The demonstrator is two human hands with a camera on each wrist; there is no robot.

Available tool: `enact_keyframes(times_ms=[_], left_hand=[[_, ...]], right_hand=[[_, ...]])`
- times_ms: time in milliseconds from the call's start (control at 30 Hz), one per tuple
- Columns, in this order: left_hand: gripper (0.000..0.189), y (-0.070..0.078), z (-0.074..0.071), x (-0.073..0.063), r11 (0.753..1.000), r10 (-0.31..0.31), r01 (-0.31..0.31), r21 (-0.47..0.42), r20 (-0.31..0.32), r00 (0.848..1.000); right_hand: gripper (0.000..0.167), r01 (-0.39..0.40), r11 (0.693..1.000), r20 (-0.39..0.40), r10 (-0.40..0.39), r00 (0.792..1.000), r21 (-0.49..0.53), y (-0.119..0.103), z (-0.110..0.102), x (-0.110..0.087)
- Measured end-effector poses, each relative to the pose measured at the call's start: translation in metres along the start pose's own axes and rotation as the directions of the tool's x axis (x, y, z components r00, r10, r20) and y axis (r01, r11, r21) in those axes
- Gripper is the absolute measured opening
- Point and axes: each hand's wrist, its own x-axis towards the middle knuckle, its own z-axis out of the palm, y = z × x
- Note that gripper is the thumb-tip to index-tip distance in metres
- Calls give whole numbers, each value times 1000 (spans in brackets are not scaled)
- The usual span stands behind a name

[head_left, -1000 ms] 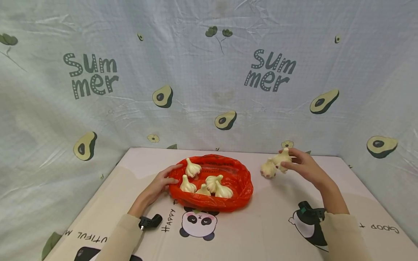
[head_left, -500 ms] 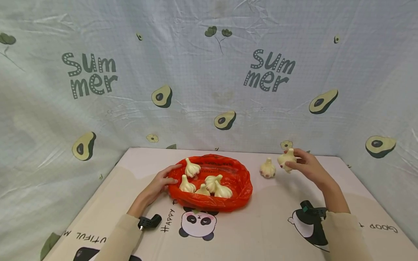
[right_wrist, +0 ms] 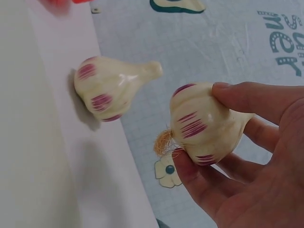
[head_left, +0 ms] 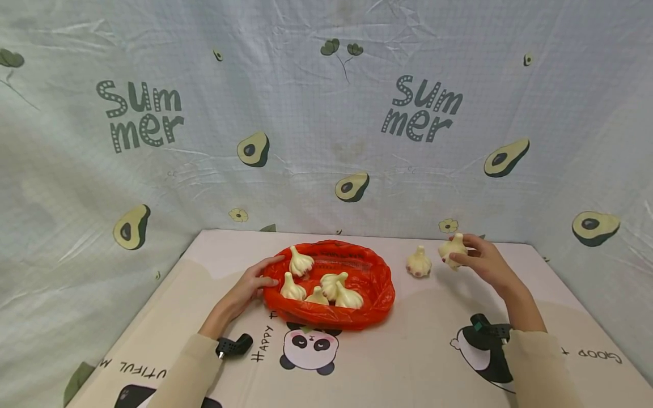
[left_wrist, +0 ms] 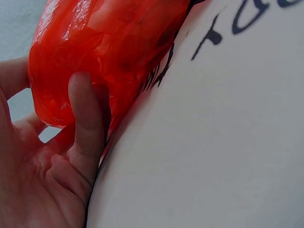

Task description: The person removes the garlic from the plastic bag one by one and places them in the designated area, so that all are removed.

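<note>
My right hand point(head_left: 482, 262) holds a garlic bulb point(right_wrist: 204, 124) just above the table, pinched between thumb and fingers, its stem up and a tuft of roots below. Beside it, another garlic bulb point(head_left: 419, 263) stands upright on the table, apart from the held one. At the centre sits a red plastic bag point(head_left: 380, 294), its mouth spread wide and its rim rolled. Several garlic bulbs point(head_left: 348, 296) lie inside. My left hand point(head_left: 248, 287) grips the bag's left end; in the left wrist view the thumb point(left_wrist: 85, 114) lies against the red plastic.
A pale printed cloth point(head_left: 408, 357) covers the table, with a panda figure point(head_left: 309, 348) in front of the bag. Behind stands a hanging avocado-print sheet point(head_left: 306, 113), close to the table's back edge. A dark phone-like shape point(head_left: 134, 395) shows at the lower left.
My right hand has moved right with its garlic bulb, opening a gap to the bulb standing on the table. The left hand and the bag have stayed in place.
</note>
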Motion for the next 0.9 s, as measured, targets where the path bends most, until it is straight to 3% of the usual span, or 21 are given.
enact_keyframes(times_ms=[500,900], left_hand=[[69,0,-1,-1,1000,3,-3,-2,3,1000],[69,0,0,-1,1000,-5,5,8,-3,1000]], right_hand=[[69,-84,996,-22,84,996,2,18,2,7],[68,-77,997,-44,77,996,-8,30,5,8]])
